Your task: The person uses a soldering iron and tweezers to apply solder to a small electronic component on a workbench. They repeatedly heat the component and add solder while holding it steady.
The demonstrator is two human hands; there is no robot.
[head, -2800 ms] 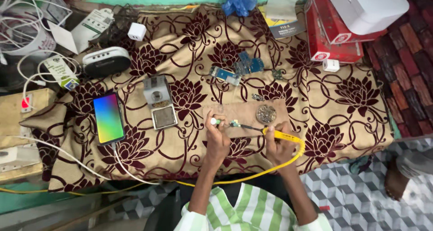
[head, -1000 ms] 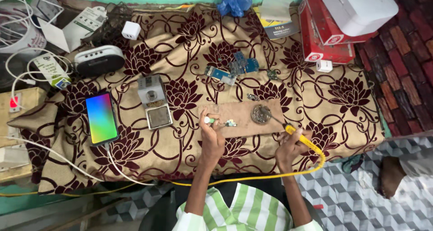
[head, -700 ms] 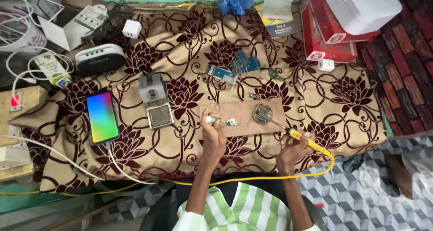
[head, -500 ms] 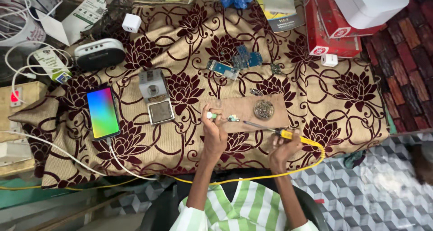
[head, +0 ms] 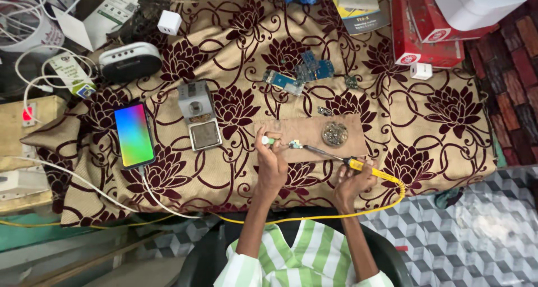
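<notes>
Two hands work: our right hand (head: 352, 180) grips the yellow-handled soldering iron (head: 358, 165), tip at a small circuit piece (head: 295, 145) our left hand (head: 271, 161) pinches on the brown wooden board (head: 308, 131); soldering seems underway, demanding steady tip contact.

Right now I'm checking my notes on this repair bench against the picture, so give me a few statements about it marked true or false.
1. The right hand holds a yellow-handled soldering iron. True.
2. The left hand rests on the phone. False: it is at the wooden board, holding a small green-tipped part.
3. The phone's screen is dark. False: it glows in rainbow colours.
4. A round metal coil sits on the board. True.
5. The iron's tip points towards the left hand. True.
</notes>
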